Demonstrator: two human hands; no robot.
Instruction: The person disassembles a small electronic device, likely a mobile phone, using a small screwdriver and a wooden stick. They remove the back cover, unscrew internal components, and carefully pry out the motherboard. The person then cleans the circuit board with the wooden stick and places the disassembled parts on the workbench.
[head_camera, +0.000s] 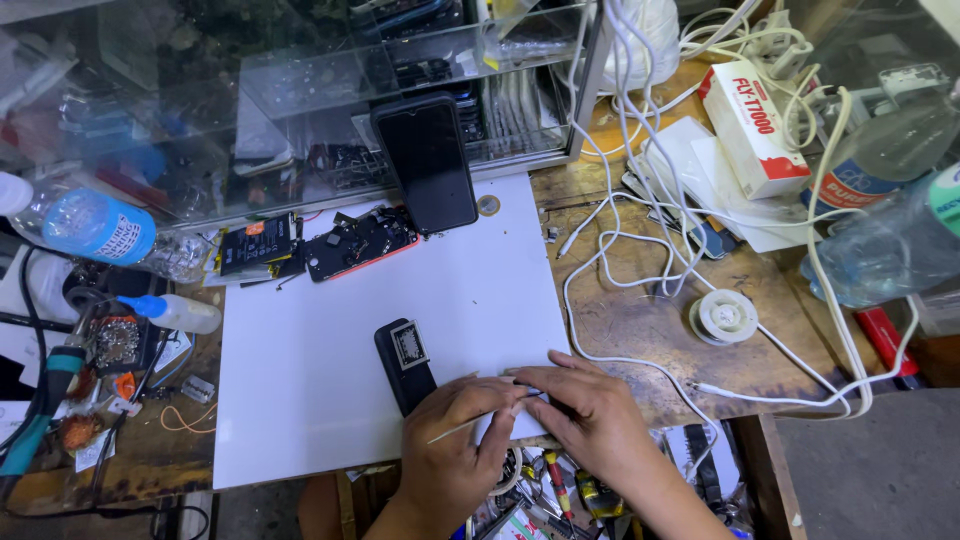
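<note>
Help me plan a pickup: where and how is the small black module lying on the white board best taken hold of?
Pinch the black module across its two long side edges, coming straight down from above. It lies flat on the white board, long and narrow. Its far end is free; the left hand crowds the near end.

Item under both hands' (530, 425) grip hidden; wrists cut off.
</note>
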